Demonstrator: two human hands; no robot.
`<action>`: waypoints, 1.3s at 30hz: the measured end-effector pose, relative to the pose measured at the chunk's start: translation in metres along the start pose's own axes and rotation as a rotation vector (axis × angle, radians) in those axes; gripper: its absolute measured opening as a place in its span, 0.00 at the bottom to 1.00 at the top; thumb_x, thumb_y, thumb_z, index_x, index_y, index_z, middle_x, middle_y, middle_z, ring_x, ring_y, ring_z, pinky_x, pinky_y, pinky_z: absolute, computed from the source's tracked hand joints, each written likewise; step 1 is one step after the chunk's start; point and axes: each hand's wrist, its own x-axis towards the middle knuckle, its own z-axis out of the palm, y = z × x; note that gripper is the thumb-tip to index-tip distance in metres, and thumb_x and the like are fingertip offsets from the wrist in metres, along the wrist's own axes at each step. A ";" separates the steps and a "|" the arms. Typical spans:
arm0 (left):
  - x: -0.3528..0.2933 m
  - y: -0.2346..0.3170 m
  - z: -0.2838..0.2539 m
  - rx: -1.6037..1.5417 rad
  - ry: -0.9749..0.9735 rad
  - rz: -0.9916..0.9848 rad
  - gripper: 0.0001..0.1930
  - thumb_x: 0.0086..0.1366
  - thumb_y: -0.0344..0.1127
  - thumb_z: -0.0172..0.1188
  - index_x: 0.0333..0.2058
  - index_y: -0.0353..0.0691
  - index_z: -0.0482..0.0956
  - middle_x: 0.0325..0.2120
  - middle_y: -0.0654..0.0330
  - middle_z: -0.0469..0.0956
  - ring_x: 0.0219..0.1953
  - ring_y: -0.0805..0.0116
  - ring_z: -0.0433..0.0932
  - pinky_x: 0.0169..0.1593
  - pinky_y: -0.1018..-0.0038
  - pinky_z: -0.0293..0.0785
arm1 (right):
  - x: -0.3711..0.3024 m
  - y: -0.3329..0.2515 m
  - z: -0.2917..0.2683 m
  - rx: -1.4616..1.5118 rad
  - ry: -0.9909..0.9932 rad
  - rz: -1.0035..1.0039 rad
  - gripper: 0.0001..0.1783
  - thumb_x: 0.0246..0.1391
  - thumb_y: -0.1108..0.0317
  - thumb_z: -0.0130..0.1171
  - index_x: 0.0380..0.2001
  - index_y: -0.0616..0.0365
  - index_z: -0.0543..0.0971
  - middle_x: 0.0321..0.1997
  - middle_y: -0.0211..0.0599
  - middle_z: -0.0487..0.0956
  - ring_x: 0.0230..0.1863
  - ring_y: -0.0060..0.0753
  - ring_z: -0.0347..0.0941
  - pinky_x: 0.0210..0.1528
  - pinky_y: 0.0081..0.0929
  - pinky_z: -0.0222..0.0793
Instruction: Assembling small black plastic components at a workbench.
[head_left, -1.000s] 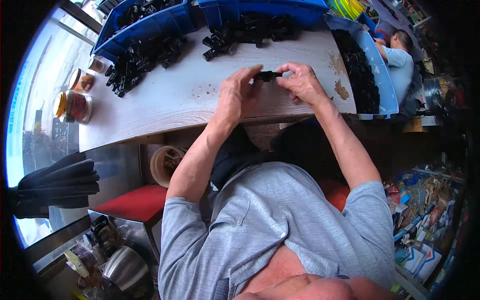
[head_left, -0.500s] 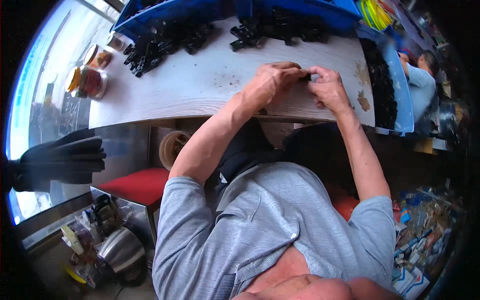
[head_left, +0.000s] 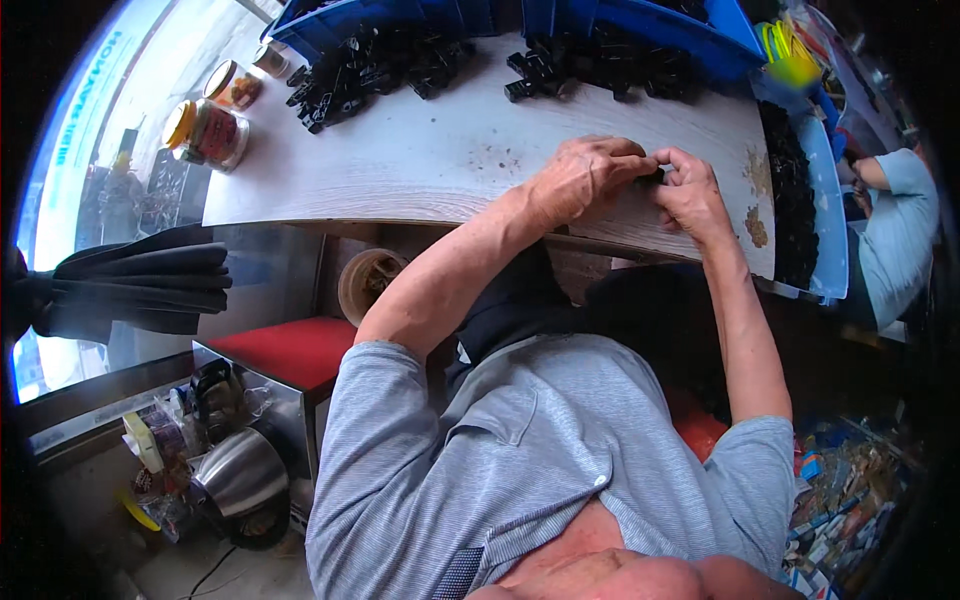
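Over the front right of the white table (head_left: 400,180), my two hands meet at the fingertips. Between them is a small black part (head_left: 657,175), mostly covered by the fingers, so its exact kind does not show. My left hand (head_left: 588,178) reaches across with bent fingers pinching the part from its left side. From the other side, my right hand (head_left: 692,198) grips it with thumb and curled fingers. Behind the hands lie two loose heaps of black plastic pieces, a left heap (head_left: 375,75) and a right heap (head_left: 590,75).
Blue bins (head_left: 655,32) line the table's back edge. A light-blue tub (head_left: 832,215) of black pieces stands at the right end. Lidded jars (head_left: 212,136) sit at the left. A person (head_left: 895,225) works beyond the tub. A round bin (head_left: 365,285) is under the table.
The whole view has shifted, so the table and hands appear further right. Both hands keep their pinch on the small black part, with little change in the fingers.
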 end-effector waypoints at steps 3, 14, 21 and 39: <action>0.000 0.000 0.001 -0.004 -0.034 -0.052 0.23 0.54 0.23 0.64 0.51 0.44 0.81 0.44 0.52 0.82 0.45 0.52 0.82 0.48 0.63 0.81 | -0.003 -0.006 0.004 0.013 0.030 -0.010 0.14 0.49 0.78 0.58 0.42 0.59 0.78 0.15 0.24 0.71 0.12 0.16 0.65 0.13 0.17 0.58; 0.009 -0.001 -0.001 0.005 -0.046 -0.029 0.19 0.56 0.25 0.64 0.49 0.41 0.82 0.45 0.52 0.81 0.46 0.52 0.82 0.49 0.62 0.80 | -0.001 -0.002 0.005 0.044 0.066 0.001 0.15 0.49 0.79 0.56 0.43 0.60 0.77 0.15 0.25 0.70 0.12 0.16 0.64 0.11 0.19 0.57; 0.008 -0.002 -0.002 -0.067 -0.078 -0.095 0.22 0.59 0.26 0.63 0.53 0.43 0.80 0.44 0.53 0.81 0.44 0.54 0.82 0.48 0.64 0.81 | 0.001 0.001 0.004 0.029 0.092 -0.011 0.18 0.50 0.76 0.61 0.47 0.60 0.78 0.16 0.26 0.70 0.12 0.16 0.65 0.12 0.19 0.59; 0.008 -0.001 0.000 0.023 -0.082 -0.063 0.24 0.55 0.23 0.63 0.53 0.45 0.80 0.45 0.54 0.81 0.43 0.51 0.81 0.46 0.63 0.80 | 0.000 -0.004 0.003 -0.036 0.058 -0.003 0.21 0.50 0.78 0.58 0.49 0.61 0.77 0.17 0.34 0.77 0.15 0.22 0.74 0.15 0.24 0.71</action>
